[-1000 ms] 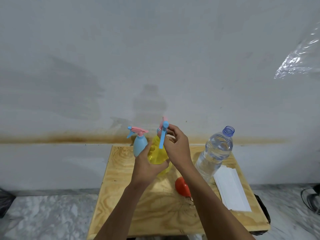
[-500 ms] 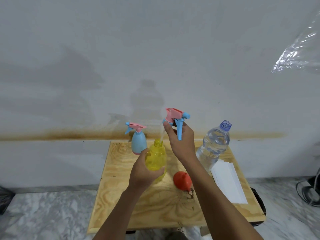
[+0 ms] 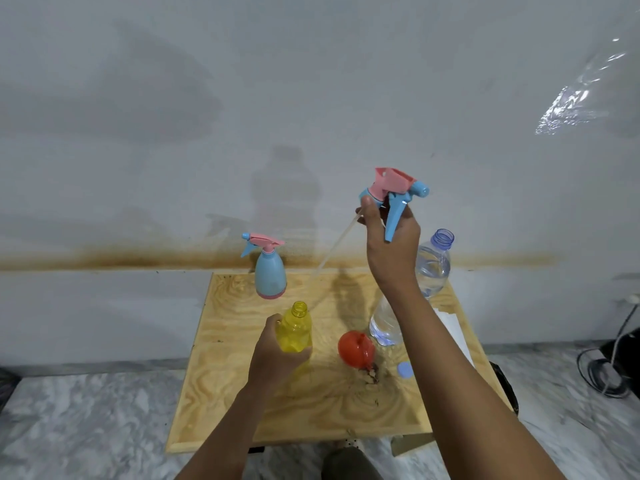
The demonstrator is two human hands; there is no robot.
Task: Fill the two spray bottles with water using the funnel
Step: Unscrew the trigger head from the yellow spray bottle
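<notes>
Two spray bottles wait unfilled: the blue bottle (image 3: 270, 274) stands capped at the worktop's (image 3: 221, 393) back, while the left hand (image 3: 275, 358) wraps the opened yellow bottle (image 3: 296, 329). Funnel (image 3: 356, 348) lies unused beside the uncapped water bottle (image 3: 429, 268); the right hand (image 3: 391, 242) grips the removed spray head (image 3: 393, 188) aloft.

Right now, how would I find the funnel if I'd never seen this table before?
Start at the wooden board on the marble floor and find the big clear water bottle towards its right side. The funnel lies on its side just left of that bottle's base, right of the open yellow bottle. It is the only red thing there, round with a narrow spout.
</notes>
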